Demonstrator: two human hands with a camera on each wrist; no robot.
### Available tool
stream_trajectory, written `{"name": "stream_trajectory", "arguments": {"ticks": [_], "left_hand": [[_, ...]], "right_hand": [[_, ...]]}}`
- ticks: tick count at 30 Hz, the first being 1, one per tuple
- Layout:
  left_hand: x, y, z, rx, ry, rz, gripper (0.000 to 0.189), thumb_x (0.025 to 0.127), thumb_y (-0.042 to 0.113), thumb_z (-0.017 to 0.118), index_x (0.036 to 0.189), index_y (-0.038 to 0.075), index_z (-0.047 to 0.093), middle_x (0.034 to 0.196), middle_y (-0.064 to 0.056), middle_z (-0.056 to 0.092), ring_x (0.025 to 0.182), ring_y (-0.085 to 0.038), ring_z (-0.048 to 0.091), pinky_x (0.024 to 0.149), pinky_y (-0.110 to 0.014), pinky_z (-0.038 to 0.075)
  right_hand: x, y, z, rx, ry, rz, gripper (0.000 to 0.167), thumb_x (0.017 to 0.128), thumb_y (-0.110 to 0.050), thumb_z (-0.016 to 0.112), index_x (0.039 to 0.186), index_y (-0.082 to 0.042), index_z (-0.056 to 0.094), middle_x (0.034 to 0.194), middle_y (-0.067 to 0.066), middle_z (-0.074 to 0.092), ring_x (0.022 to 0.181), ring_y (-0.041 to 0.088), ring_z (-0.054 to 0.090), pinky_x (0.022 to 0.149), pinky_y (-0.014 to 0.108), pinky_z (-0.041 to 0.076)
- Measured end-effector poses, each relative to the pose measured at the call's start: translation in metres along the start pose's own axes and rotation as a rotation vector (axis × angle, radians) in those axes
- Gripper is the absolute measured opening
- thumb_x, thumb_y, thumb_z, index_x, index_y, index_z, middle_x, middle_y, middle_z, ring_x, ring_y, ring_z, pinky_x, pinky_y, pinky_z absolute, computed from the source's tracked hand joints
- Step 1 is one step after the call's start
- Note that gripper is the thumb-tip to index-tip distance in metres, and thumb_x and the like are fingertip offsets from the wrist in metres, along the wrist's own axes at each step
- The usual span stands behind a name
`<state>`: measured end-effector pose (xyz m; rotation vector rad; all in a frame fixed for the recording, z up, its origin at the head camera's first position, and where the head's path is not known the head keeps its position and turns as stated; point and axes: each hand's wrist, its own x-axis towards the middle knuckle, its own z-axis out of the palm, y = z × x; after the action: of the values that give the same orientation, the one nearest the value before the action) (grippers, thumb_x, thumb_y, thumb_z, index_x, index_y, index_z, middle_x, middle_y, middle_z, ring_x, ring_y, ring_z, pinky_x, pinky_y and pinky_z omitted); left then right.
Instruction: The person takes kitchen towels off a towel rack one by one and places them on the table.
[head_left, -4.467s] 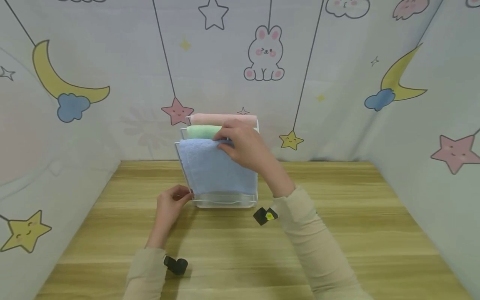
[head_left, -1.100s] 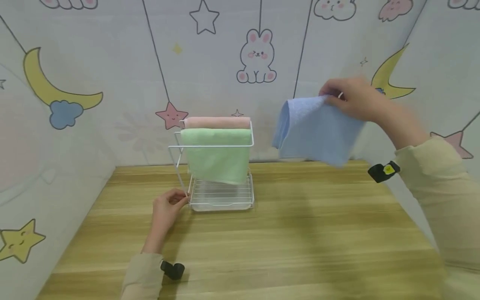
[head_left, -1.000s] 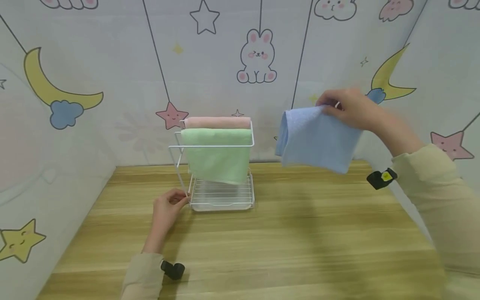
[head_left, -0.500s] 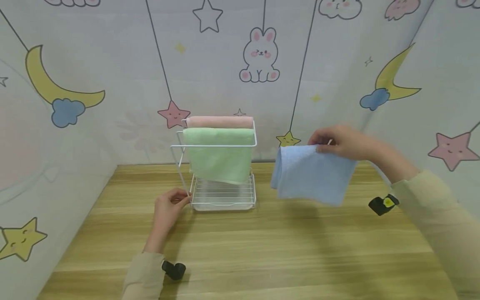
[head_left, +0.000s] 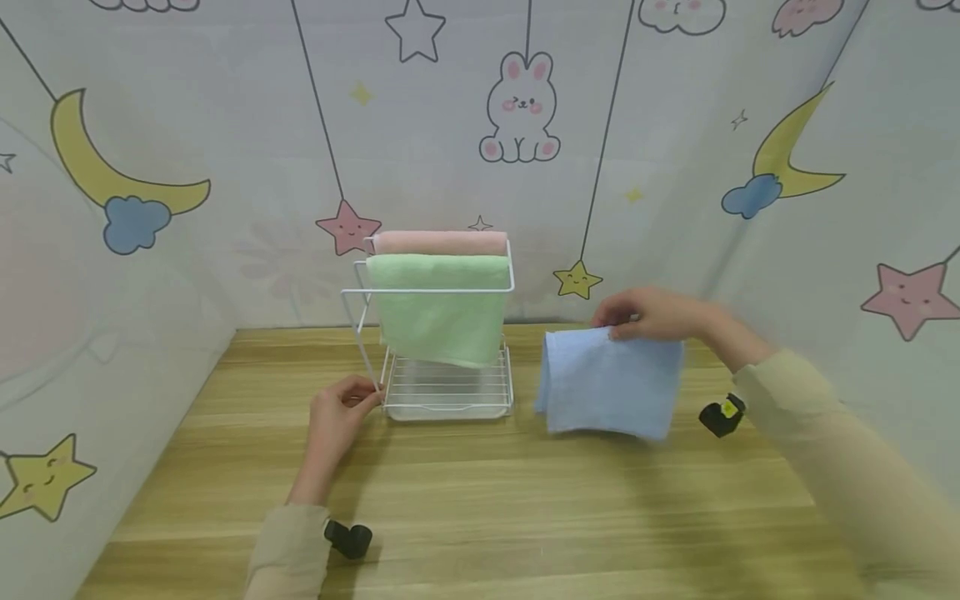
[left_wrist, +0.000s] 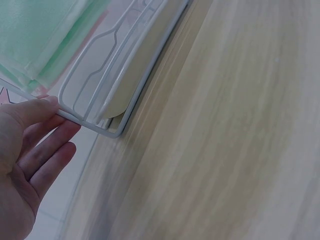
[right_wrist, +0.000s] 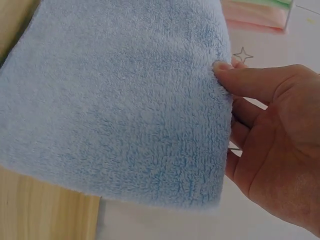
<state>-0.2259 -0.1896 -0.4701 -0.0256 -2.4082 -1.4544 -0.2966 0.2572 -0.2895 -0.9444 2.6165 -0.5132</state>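
Observation:
A folded light-blue towel point(head_left: 611, 387) hangs from my right hand point(head_left: 652, 315), pinched by its top fold between thumb and fingers. In the right wrist view the thumb presses on the towel's point(right_wrist: 120, 105) fuzzy face, and the other fingers lie behind it. To the left stands a white wire rack point(head_left: 427, 291). My left hand point(head_left: 337, 417) pinches the rack's lower left corner; in the left wrist view thumb and fingers point(left_wrist: 50, 150) close on its wire frame. A green towel point(head_left: 442, 317) hangs on the middle bar, a pink towel point(head_left: 442, 242) on the rear one. The front bar is bare.
The rack has a wire shelf point(head_left: 450, 375) over a white tray point(head_left: 450, 412) at its base. Beneath everything lies a wood-grain table point(head_left: 480, 517). A white cloth backdrop point(head_left: 450, 150) with cartoon prints closes in the back and sides.
My right hand has taken the blue towel off the rack's front bar and carried it right. Over the last second it has lowered toward the table. The left hand stays on the rack.

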Motion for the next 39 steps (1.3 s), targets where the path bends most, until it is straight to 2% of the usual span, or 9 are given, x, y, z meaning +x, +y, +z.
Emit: {"name": "stream_trajectory", "arguments": {"ticks": [7, 13, 17, 22, 31, 39], "left_hand": [[0.001, -0.001, -0.001, 0.009, -0.006, 0.002, 0.012, 0.084, 0.004, 0.077, 0.092, -0.003, 0.072, 0.094, -0.019, 0.076, 0.074, 0.008, 0.063, 0.071, -0.007, 0.054], [0.001, -0.002, -0.002, 0.002, 0.000, 0.015, 0.012, 0.083, 0.003, 0.077, 0.091, -0.004, 0.072, 0.093, -0.019, 0.076, 0.073, 0.009, 0.062, 0.071, -0.006, 0.054], [0.001, -0.002, -0.002, 0.006, 0.003, 0.022, 0.012, 0.083, 0.004, 0.077, 0.091, -0.004, 0.072, 0.093, -0.019, 0.076, 0.073, 0.009, 0.062, 0.071, -0.006, 0.053], [0.002, -0.003, -0.002, 0.017, 0.001, 0.020, 0.012, 0.084, 0.005, 0.077, 0.092, -0.003, 0.072, 0.094, -0.018, 0.076, 0.075, 0.007, 0.064, 0.071, -0.006, 0.053], [0.002, -0.003, 0.002, 0.014, 0.010, 0.032, 0.009, 0.082, 0.002, 0.078, 0.088, -0.002, 0.072, 0.090, -0.020, 0.076, 0.073, 0.005, 0.065, 0.068, -0.008, 0.055], [0.001, -0.001, -0.001, 0.012, 0.007, 0.017, 0.009, 0.083, 0.005, 0.077, 0.089, -0.001, 0.072, 0.091, -0.018, 0.076, 0.073, 0.006, 0.064, 0.069, -0.008, 0.054]], "right_hand": [[0.032, 0.022, 0.010, 0.020, 0.009, -0.009, 0.022, 0.097, -0.006, 0.058, 0.117, -0.008, 0.067, 0.111, 0.008, 0.070, 0.103, 0.022, 0.062, 0.092, 0.042, 0.051], [0.049, 0.035, 0.012, 0.034, 0.035, 0.009, 0.024, 0.097, -0.003, 0.056, 0.119, -0.006, 0.067, 0.115, 0.011, 0.069, 0.105, 0.025, 0.061, 0.092, 0.043, 0.050], [0.056, 0.044, 0.017, 0.041, 0.063, 0.016, 0.025, 0.097, -0.002, 0.056, 0.117, -0.008, 0.068, 0.118, 0.011, 0.070, 0.106, 0.026, 0.062, 0.094, 0.045, 0.050], [0.062, 0.053, 0.026, 0.034, 0.133, 0.003, 0.025, 0.094, 0.003, 0.057, 0.113, -0.006, 0.070, 0.113, 0.013, 0.071, 0.103, 0.027, 0.063, 0.092, 0.047, 0.052], [0.073, 0.072, 0.048, 0.018, 0.223, 0.042, 0.023, 0.094, 0.004, 0.058, 0.109, -0.005, 0.071, 0.112, 0.014, 0.072, 0.106, 0.030, 0.064, 0.092, 0.049, 0.053], [0.083, 0.085, 0.063, 0.033, 0.291, 0.073, 0.024, 0.093, 0.003, 0.058, 0.112, -0.004, 0.071, 0.112, 0.015, 0.072, 0.104, 0.030, 0.063, 0.092, 0.048, 0.052]]}}
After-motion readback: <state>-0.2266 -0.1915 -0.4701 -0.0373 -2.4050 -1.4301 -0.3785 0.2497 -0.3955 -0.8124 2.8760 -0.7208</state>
